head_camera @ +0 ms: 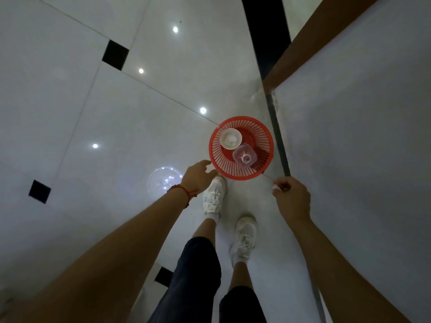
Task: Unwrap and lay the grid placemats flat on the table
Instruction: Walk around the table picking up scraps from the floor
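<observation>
My right hand is curled, thumb and fingers pinching a small pale scrap – wrapping, I'd guess, though it is too small to tell. My left hand is open, fingers loose and stretched forward, the tips just short of the rim of the red basket, or perhaps touching it – I cannot say which. The basket stands on the tiled floor just ahead of my shoes, between my two hands, with a white bowl and a clear plastic bottle lying inside. The placemats are nowhere in view, and neither is the bench top; a pale wall rises on my right. Judging from that, the scrap goes down into the basket, which lies forward and to the left of my right grip, nearer my left hand; then I must turn back to the placemats.
</observation>
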Demonstrator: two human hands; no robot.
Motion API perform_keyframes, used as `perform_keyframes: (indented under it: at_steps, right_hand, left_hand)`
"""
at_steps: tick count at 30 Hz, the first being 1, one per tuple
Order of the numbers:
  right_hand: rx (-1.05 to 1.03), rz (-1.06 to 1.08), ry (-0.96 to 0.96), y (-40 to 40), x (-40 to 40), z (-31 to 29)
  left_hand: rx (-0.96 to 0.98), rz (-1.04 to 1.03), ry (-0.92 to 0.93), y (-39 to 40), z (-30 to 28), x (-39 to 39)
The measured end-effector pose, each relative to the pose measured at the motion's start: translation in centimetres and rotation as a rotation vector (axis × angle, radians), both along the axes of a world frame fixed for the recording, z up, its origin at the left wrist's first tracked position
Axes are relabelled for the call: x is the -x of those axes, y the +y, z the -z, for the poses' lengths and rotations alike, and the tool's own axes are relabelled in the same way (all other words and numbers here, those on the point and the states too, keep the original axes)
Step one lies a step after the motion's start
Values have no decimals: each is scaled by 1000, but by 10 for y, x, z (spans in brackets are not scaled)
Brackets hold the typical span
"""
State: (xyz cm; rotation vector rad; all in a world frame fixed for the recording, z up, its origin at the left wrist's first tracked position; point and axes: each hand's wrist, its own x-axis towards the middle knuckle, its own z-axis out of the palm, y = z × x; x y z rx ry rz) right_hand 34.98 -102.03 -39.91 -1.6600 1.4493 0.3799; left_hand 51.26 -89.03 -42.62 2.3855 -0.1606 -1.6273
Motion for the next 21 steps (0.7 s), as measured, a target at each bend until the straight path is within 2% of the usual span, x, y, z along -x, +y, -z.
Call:
perform_keyframes:
  at_steps: [12,16,21]
  right_hand:
    - [7,-126,-63,-1,-90,46]
    - [-2,-187,14,-7,-80,32]
    - [-32,-181,40,-4,-52,-14]
  left_hand:
    - [-135,-178,33,107,8,11]
    - [-123,-216,36,112,0,10]
    - [-77,-239,20,107,-25,4]
